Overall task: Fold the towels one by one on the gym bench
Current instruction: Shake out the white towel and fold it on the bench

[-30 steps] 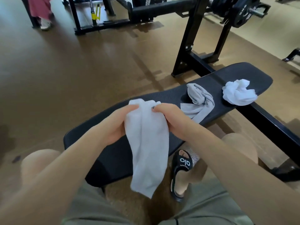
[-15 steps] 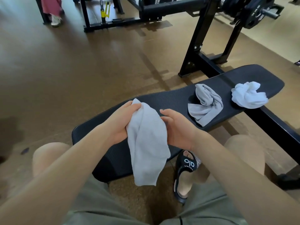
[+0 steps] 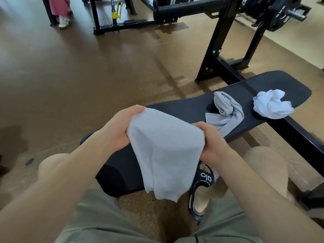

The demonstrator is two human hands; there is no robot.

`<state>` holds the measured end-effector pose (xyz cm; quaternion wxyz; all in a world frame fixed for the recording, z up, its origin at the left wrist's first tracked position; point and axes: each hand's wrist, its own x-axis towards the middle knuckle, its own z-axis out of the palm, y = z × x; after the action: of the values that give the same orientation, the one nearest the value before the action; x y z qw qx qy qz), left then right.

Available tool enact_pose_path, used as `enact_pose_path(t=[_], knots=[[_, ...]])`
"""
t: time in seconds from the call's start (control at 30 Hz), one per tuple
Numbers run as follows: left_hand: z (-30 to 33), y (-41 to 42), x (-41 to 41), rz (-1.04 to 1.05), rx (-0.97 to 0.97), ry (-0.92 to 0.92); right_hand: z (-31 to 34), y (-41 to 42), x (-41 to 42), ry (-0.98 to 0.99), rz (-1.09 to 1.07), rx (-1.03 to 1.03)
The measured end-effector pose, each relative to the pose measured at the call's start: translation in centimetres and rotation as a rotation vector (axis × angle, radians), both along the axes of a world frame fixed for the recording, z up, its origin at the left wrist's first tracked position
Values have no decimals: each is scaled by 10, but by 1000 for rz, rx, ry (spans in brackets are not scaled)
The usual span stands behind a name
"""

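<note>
Left hand, right hand: fingers clamped on pale towel above bench.

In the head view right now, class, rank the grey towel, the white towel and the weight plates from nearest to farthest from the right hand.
1. grey towel, crumpled on the bench beside the right hand.
2. white towel, at the bench's far end.
3. weight plates, top right on the barbell.

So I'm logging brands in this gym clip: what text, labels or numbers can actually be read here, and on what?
"alo" in white, on the strap of the black sandal; the smaller line under it is too blurred to read.
White lettering on the black machine frame at the top edge: cut off and blurred, unreadable.
Raised markings on the weight plate: too blurred to read.
The towels and bench carry no visible text.
</note>
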<state>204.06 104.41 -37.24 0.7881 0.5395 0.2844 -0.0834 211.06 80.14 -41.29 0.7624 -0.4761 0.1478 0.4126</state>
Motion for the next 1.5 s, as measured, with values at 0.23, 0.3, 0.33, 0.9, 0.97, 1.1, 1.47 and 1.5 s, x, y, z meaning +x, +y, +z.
enact_pose_path(t=[0.23,0.3,0.33,0.9,0.97,1.1,1.47,1.5], knots=[[-13,7,-7,121,10,61,0,-1,7,-9,251,-142],[-14,8,-4,109,35,16,-2,-1,6,-14,333,-189],[-14,9,-3,123,63,6,-2,0,5,-1,324,-187],[-71,12,-25,-81,587,107,-83,38,-66,-744,934,-918],[-85,10,-32,-190,787,179,-88,38,-73,-977,985,-1032],[-102,17,-45,-183,871,234,-79,37,-58,-807,735,-884],[-3,66,8,285,518,-110,57,29,54,-473,-138,-239],[7,68,13,294,538,-123,63,31,63,-474,-164,-251]])
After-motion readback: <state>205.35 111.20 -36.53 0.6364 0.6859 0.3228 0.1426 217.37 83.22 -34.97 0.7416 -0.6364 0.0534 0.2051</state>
